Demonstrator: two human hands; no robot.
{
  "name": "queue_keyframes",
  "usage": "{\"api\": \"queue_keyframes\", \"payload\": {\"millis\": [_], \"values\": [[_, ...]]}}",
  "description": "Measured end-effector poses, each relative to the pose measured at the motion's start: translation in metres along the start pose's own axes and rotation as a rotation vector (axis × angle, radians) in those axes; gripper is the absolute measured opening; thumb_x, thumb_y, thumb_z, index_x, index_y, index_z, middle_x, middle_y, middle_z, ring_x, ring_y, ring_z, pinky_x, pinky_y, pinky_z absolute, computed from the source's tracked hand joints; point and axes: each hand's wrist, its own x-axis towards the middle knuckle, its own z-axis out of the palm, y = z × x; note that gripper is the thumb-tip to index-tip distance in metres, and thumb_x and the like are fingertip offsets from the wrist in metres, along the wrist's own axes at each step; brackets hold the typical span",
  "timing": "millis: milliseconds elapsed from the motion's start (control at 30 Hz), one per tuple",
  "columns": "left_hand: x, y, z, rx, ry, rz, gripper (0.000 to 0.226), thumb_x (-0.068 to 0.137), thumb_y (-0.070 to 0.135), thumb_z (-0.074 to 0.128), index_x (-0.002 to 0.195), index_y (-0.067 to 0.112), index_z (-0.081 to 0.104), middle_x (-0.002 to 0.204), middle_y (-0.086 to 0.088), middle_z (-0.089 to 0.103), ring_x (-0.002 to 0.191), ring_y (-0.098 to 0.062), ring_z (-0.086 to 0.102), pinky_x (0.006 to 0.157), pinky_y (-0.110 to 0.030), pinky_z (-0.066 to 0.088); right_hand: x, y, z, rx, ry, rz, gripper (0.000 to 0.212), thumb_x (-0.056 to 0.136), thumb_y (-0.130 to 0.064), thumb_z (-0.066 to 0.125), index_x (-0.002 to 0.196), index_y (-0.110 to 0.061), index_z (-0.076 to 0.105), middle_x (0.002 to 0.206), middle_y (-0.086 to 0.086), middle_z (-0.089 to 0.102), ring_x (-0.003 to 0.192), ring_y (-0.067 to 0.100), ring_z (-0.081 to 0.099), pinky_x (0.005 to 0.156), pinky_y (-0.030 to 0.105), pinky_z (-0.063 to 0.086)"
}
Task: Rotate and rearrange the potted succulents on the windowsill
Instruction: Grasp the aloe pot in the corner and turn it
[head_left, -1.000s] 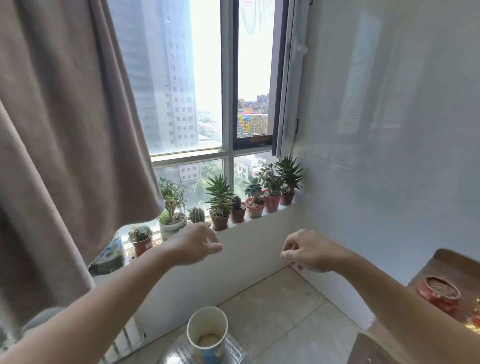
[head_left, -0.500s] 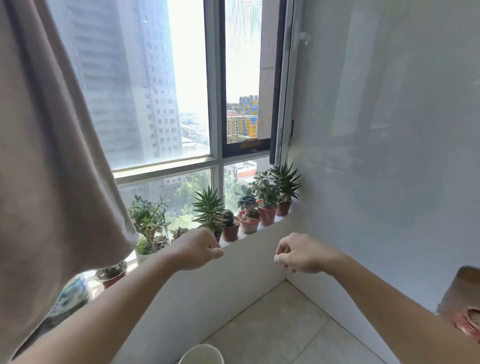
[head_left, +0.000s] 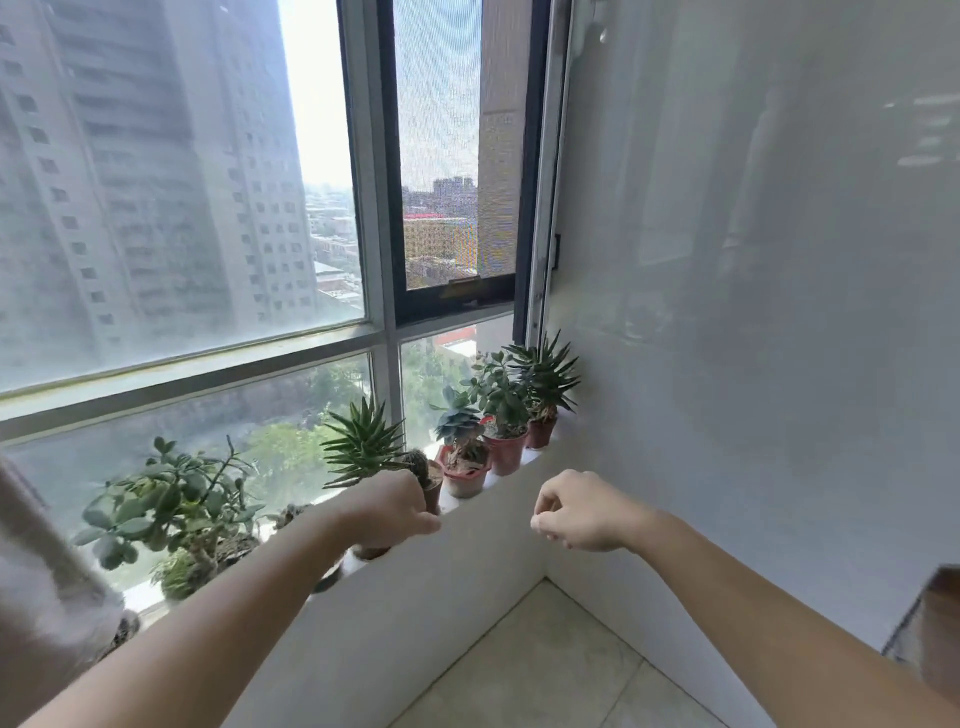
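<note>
A row of potted succulents stands on the white windowsill. From the right corner: a spiky plant in a dark red pot, a leafy one in a red pot, a blue-green rosette in a pink pot, a small cactus, a spiky aloe-like plant, and a bushy jade plant. My left hand hovers loosely curled in front of the aloe's pot, holding nothing. My right hand hangs curled in front of the sill wall, below the pots, holding nothing.
A beige curtain hangs at the lower left and covers the sill's left end. A glossy white wall closes the right side. Tiled floor lies below. A brown object shows blurred at the right edge.
The view has moved closer to the sill and tilted up; the cup on the floor has left the frame. Both hands stay raised and curled before the pots.
</note>
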Motion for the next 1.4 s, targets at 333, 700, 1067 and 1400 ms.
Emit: {"api": "queue_keyframes", "payload": {"millis": [333, 700, 1067, 1400], "values": [[0.132, -0.021, -0.019, -0.037, -0.034, 0.09, 0.036, 0.089, 0.033, 0.06, 0.063, 0.007, 0.058, 0.064, -0.006, 0.05, 0.057, -0.019, 0.04, 0.053, -0.03, 0.029, 0.111, 0.023, -0.019, -0.002, 0.001, 0.1, 0.016, 0.078, -0.033, 0.06, 0.062, -0.03, 0.057, 0.081, -0.003, 0.065, 0.072, 0.018, 0.06, 0.071, 0.025, 0.05], [0.254, -0.025, -0.001, -0.016, -0.099, 0.119, 0.049, 0.086, 0.044, 0.059, 0.086, -0.004, 0.068, 0.073, -0.011, 0.058, 0.065, -0.022, 0.045, 0.059, -0.033, 0.035, 0.208, 0.07, -0.034, 0.03, -0.005, 0.18, 0.034, 0.084, -0.038, 0.057, 0.094, -0.008, 0.07, 0.1, 0.011, 0.074, 0.08, 0.021, 0.065, 0.077, 0.031, 0.052], [0.38, 0.028, 0.034, -0.017, -0.184, 0.061, 0.047, 0.085, 0.048, 0.057, 0.053, 0.015, 0.046, 0.057, 0.005, 0.045, 0.053, -0.011, 0.042, 0.053, -0.029, 0.033, 0.314, 0.178, -0.081, -0.015, -0.149, 0.127, 0.03, 0.088, -0.037, 0.056, 0.094, -0.01, 0.069, 0.094, 0.007, 0.069, 0.08, 0.022, 0.061, 0.072, 0.028, 0.045], [0.51, 0.108, 0.065, -0.091, -0.131, -0.158, 0.049, 0.089, 0.047, 0.056, 0.091, -0.001, 0.066, 0.093, -0.015, 0.068, 0.076, -0.024, 0.057, 0.072, -0.035, 0.048, 0.429, 0.286, -0.139, -0.063, -0.237, 0.001, 0.034, 0.09, -0.029, 0.056, 0.104, -0.001, 0.071, 0.101, 0.018, 0.073, 0.097, 0.034, 0.069, 0.075, 0.035, 0.054]]}}
